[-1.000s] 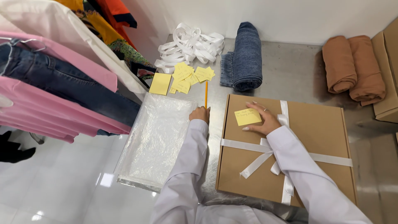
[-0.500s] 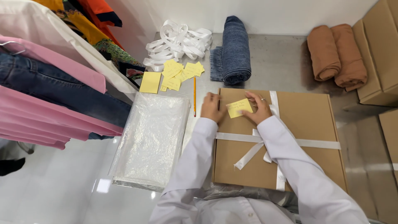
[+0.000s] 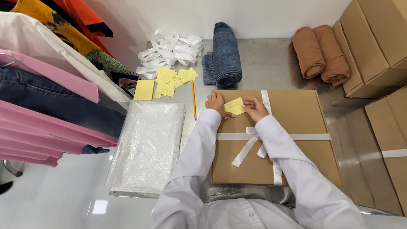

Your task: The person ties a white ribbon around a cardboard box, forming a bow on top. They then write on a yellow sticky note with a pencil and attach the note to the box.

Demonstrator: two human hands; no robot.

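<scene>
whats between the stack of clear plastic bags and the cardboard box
In the head view, an orange pencil lies on the table between the plastic bags and the box.

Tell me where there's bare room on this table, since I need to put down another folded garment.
Bare steel lies between the rolled denim and the brown rolls, behind the ribboned box. A narrower strip runs right of that box, toward the stacked cartons. The back left is crowded: ribbon pile, yellow notes, pencil, plastic bags.
</scene>
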